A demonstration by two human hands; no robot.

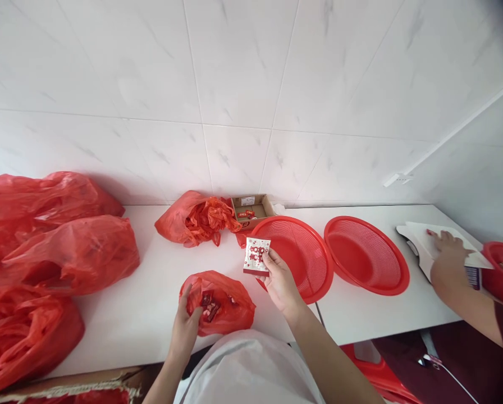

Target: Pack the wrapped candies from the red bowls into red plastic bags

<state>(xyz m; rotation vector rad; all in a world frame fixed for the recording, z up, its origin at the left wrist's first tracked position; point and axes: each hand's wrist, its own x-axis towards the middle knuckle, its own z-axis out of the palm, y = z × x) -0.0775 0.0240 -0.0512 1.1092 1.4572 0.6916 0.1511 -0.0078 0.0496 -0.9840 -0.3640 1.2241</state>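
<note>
My right hand [280, 283] pinches a small square white packet [256, 255] with red printed characters and a dark red lower edge. The packet is held upright above the table, in front of a red plastic basket [304, 252]. My left hand [184, 321] grips the left rim of an open red plastic bag [238, 322], fingers inside and outside the film. Several small dark red wrapped pieces [210, 307] lie in the bag; the film hides part of its contents.
A second red basket [361, 255] stands to the right. Behind are a bunched red bag [192, 219] and a cardboard box [255, 210] with red packets. Full red bags [70, 252] crowd the left. A co-worker's hand [450, 246] rests on white sheets [462, 235] at right.
</note>
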